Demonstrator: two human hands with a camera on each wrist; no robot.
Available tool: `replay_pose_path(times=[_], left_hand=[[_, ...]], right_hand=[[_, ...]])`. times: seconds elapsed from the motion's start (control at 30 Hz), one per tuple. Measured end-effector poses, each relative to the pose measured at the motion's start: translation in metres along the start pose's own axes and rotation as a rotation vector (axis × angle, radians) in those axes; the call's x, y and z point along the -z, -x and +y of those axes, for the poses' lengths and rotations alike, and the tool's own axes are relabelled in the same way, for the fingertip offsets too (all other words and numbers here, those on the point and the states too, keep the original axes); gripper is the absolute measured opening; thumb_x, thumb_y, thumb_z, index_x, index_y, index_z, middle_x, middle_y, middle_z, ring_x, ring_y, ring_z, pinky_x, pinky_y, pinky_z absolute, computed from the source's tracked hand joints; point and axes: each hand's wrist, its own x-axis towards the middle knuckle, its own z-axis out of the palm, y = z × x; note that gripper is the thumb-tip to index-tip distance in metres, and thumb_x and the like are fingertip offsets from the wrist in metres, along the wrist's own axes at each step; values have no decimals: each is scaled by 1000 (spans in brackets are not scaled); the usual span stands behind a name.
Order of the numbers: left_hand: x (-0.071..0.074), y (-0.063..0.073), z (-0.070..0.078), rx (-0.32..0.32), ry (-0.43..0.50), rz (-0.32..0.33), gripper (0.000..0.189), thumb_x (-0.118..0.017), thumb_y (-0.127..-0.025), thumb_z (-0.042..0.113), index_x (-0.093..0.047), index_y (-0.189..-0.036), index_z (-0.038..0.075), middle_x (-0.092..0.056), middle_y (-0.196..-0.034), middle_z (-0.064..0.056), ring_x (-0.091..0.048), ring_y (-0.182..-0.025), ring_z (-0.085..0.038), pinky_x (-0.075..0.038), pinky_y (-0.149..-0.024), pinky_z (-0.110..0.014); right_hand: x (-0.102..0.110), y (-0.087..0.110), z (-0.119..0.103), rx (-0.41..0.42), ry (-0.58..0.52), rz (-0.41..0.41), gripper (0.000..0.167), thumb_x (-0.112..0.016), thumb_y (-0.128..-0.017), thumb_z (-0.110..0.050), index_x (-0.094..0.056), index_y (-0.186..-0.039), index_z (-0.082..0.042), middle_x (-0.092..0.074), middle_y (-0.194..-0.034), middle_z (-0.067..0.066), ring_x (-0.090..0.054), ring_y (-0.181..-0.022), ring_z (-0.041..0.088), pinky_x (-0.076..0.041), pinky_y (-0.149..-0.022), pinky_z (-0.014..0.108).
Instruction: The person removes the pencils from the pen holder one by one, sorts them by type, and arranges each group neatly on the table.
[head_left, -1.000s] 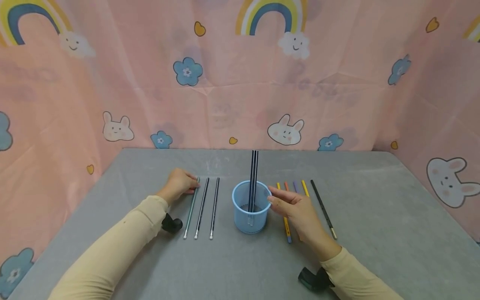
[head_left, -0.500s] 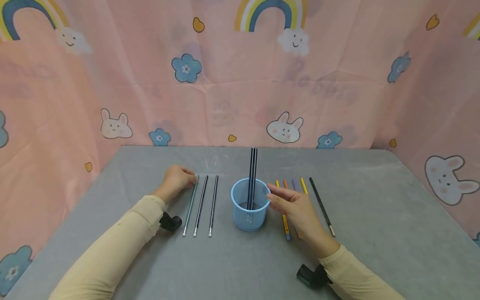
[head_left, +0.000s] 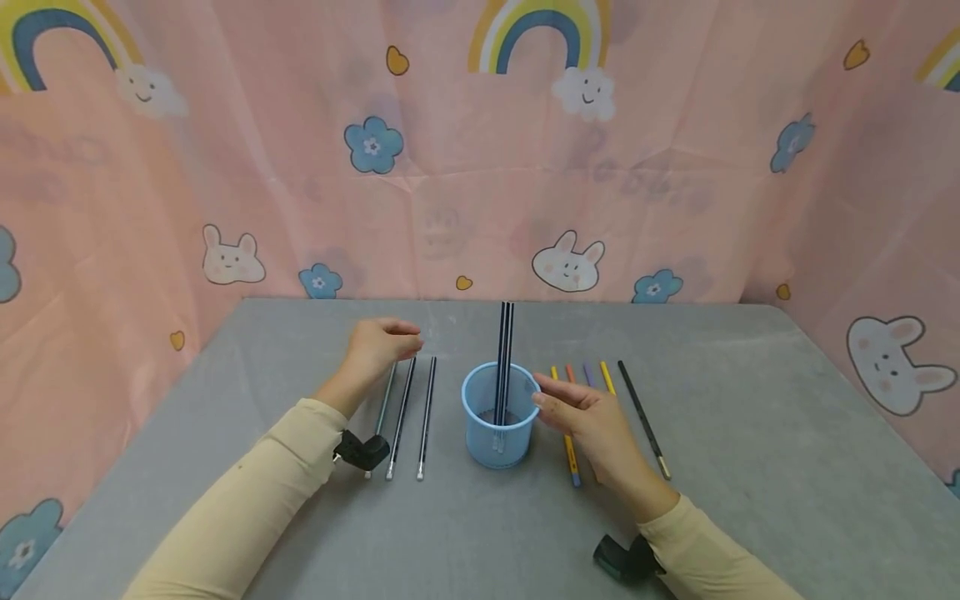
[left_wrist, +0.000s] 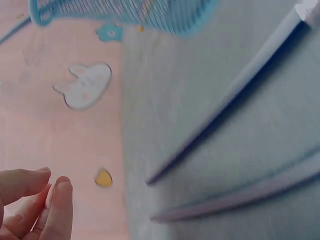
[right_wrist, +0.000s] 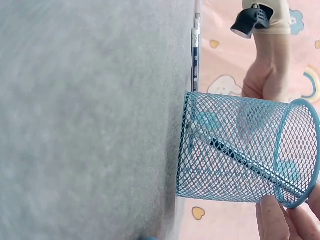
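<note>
My left hand (head_left: pixel 378 346) is raised over the far ends of three pencils lying side by side: a greenish one (head_left: pixel 385 398) and two dark ones (head_left: pixel 402 417) (head_left: pixel 427 417). In the left wrist view its thumb and fingertips (left_wrist: pixel 61 192) come close together with nothing between them. My right hand (head_left: pixel 592 421) pinches the rim of a light blue mesh pencil cup (head_left: pixel 498 446) from the right. Several dark striped pencils (head_left: pixel 504 358) stand upright in the cup. The right wrist view shows the fingers at the rim and the mesh wall (right_wrist: pixel 230 107).
Right of the cup lie a yellow pencil (head_left: pixel 572 458), an orange one (head_left: pixel 570 372), a purple one (head_left: pixel 589 375), another yellow one (head_left: pixel 607 377) and a black one (head_left: pixel 641 412), partly behind my right hand. A pink printed curtain (head_left: pixel 450 208) hangs behind the grey table (head_left: pixel 750 467).
My left hand has lifted away from the greenish pencil's far end and moved right, over the pencil tops. The right hand stays at the cup's rim.
</note>
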Motion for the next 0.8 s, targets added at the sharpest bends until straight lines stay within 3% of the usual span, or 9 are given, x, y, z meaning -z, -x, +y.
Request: replay_pose_path(times=[0.4,0.6,0.8], left_hand=[[-27,12,18,-126,216,-95,31,-69,-94,14,-69,-123,3,-70,-122,-18,-72,-106,-21,-58,-94,-30],[-42,21,25,-163,281,-138,30,-70,-93,13,-69,-120,0,-71,-117,-19,-73,-96,-15,-59,-93,-31],[-54,26,26,-192,311,-137,29,-72,-92,12,-70,-117,-1,-71,-116,-19,-74,-96,-16,-60,-90,-30]], right_hand=[[1,-1,-1,12,-10,-12,42,-69,-95,-18,-62,-133,-5,-64,-134,15,-70,-107,7,-57,-90,27],[1,0,-1,11,-9,-10,42,-69,-94,-19,-62,-133,-5,-64,-134,15,-69,-109,9,-57,-90,27],[1,0,-1,-8,-9,-4,42,-69,-94,-19,-62,-133,-4,-64,-135,16,-69,-113,15,-57,-90,28]])
